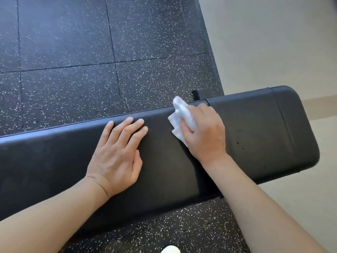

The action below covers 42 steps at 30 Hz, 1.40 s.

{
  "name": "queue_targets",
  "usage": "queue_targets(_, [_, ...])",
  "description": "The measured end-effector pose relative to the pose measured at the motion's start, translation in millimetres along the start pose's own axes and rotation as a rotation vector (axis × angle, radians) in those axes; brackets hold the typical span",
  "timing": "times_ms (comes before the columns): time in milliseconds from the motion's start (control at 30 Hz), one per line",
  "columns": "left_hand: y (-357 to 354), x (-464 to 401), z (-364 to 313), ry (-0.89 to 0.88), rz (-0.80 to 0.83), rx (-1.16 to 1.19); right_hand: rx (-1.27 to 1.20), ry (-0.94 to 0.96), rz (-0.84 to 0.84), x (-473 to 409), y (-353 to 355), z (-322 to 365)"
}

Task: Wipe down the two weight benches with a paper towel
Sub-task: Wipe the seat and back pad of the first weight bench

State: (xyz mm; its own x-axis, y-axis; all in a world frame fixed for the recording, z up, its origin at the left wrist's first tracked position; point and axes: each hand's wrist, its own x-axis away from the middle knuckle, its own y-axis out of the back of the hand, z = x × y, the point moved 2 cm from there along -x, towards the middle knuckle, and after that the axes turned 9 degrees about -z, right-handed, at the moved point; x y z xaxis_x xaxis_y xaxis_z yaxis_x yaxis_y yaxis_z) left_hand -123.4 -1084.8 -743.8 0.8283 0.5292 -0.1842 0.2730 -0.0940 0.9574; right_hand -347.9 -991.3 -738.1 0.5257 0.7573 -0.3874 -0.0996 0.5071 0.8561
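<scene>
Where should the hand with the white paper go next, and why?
Probably a short sweep to the right, onto the shorter end pad. The right hand presses the crumpled white paper towel on the long black padded weight bench just beside the seam between the pads, and dark spots show past that seam. The left hand lies flat, steadying the bench.

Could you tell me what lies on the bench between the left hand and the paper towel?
Nothing: in the head view only bare black bench padding separates the left hand from the paper towel.
</scene>
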Motion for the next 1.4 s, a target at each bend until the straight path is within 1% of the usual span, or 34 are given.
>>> queue_targets(67, [1, -1, -1, 0.003, 0.002, 0.000, 0.046, -0.077, -0.001, -39, -17, 1])
queue_targets(133, [3, -2, -2, 0.008, 0.002, 0.003, 0.126, -0.128, 0.047, -72, -33, 4])
queue_targets(200, [3, -2, -4, 0.010, 0.004, 0.003, 0.178, -0.145, 0.134, -89, -45, 8])
queue_targets(267, [3, -1, -4, 0.012, 0.005, 0.005, 0.196, -0.139, 0.170, -90, -47, 9])
queue_targets(367, [2, 0, -3, 0.012, -0.001, 0.008, 0.185, -0.110, 0.100, -67, -35, 15])
queue_targets(433, [1, 0, -2, 0.012, -0.003, 0.006, 0.116, -0.097, 0.020, -37, -22, 24])
queue_targets(500, [0, 0, -2, 0.011, -0.004, 0.006, 0.063, -0.088, -0.017, 0, -8, 31])
queue_targets(667, [0, 0, -2, 0.015, -0.005, 0.011, -0.001, -0.037, 0.021, 78, 22, 38])
queue_targets(767, [-1, 0, -2, 0.013, -0.011, 0.007, -0.036, -0.003, 0.025, 89, 25, 38])
queue_targets(900, [-1, 0, -2, 0.012, -0.010, 0.004, -0.053, 0.033, -0.007, 59, 14, 31])
queue_targets(1067, [-1, -1, -2, 0.010, -0.001, -0.007, -0.012, -0.101, -0.042, -11, -10, 21])
queue_targets(1200, [-1, -1, -1, 0.007, -0.001, -0.017, 0.069, -0.170, 0.022, -58, -30, 20])
queue_targets(1300, [-2, -1, 0, 0.002, 0.003, -0.022, 0.117, -0.141, 0.089, -68, -38, 22])
queue_targets(1333, [-1, -1, 0, 0.002, 0.007, -0.025, 0.116, -0.129, 0.090, -66, -37, 23])
queue_targets(1400, [-1, 0, -1, 0.006, 0.011, -0.022, 0.078, -0.109, 0.039, -51, -30, 25])
